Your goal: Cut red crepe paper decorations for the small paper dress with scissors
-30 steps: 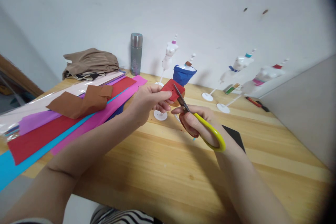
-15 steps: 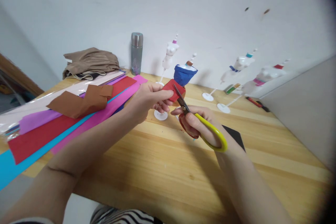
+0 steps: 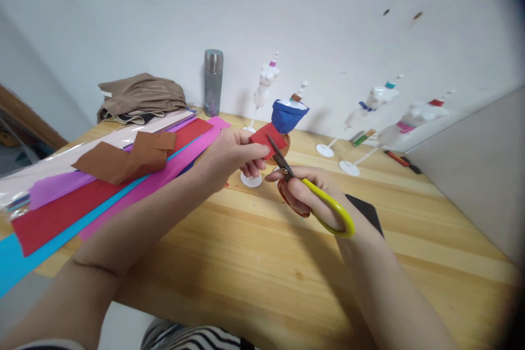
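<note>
Between thumb and fingers, my left hand (image 3: 235,156) pinches a small piece of red cloth (image 3: 262,136). My right hand (image 3: 314,191) has its fingers through the handles of the scissors (image 3: 328,205), which are yellow on one side and red on the other. The dark blades lie across the red cloth, pointing up and left. Just behind the cloth stands a small white mannequin wrapped in blue cloth (image 3: 289,116), with a brown band at its neck. Part of its lower body is hidden by my hands and the red cloth.
Long coloured cloth strips (image 3: 74,209) and a brown piece (image 3: 123,161) lie at the left, before a folded brown garment (image 3: 141,94). A flask (image 3: 213,82) stands near the wall. Other small mannequins (image 3: 266,85) stand behind and right. A black flat object (image 3: 365,212) lies beside my right wrist.
The red cloth and my left hand have shifted slightly left, and the cloth lies flatter. The scissors have moved slightly left with my right hand.
</note>
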`<state>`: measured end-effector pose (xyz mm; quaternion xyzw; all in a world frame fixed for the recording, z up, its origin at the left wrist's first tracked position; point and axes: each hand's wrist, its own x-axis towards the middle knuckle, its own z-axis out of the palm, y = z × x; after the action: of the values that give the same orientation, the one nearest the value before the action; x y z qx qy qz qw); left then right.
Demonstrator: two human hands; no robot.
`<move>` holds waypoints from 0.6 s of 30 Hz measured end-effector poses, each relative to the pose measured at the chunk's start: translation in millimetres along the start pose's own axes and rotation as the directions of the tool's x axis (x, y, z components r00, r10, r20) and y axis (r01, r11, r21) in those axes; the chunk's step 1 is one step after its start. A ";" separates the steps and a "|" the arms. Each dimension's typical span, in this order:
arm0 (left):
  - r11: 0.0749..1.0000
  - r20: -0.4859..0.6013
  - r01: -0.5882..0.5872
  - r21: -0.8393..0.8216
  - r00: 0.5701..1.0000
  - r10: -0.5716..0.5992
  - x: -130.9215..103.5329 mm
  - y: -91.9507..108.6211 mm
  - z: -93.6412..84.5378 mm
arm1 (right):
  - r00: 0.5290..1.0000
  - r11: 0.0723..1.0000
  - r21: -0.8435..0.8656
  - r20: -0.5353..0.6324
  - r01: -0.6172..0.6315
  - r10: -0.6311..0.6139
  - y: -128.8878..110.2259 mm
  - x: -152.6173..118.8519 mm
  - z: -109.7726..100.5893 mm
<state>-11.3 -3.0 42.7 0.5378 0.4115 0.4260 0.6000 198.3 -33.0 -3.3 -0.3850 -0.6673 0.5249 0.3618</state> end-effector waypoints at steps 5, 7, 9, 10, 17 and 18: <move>1.000 0.004 0.010 0.027 1.000 -0.010 0.3 1.4 -0.8 | 1.000 1.000 0.001 0.002 0.005 -0.005 -2.8 -0.6 -0.6; 0.999 0.001 0.020 0.033 1.000 -0.020 -0.1 2.5 -1.0 | 1.000 1.000 -0.006 -0.002 -0.004 0.004 -2.6 -1.1 -1.0; 0.999 -0.002 0.030 0.038 1.000 -0.030 -0.8 3.9 -1.1 | 1.000 1.000 -0.018 -0.008 -0.004 0.003 -2.2 -1.2 -1.3; 0.999 -0.003 0.036 0.040 0.999 -0.036 -1.1 4.6 -1.1 | 1.000 1.000 -0.025 -0.011 -0.003 0.003 -2.0 -1.1 -1.4; 0.998 -0.003 0.044 0.037 0.999 -0.044 -1.8 5.6 -0.9 | 1.000 0.998 -0.060 -0.022 -0.010 0.009 -3.4 -0.5 -2.1; 0.999 -0.002 0.040 0.032 0.999 -0.040 -1.7 5.4 -0.8 | 1.000 0.998 -0.065 -0.023 -0.009 0.007 -3.7 -0.4 -1.9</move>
<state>-12.9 -4.1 48.1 0.5387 0.4292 0.4076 0.5995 199.7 -33.1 0.7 -0.4053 -0.6784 0.4999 0.3544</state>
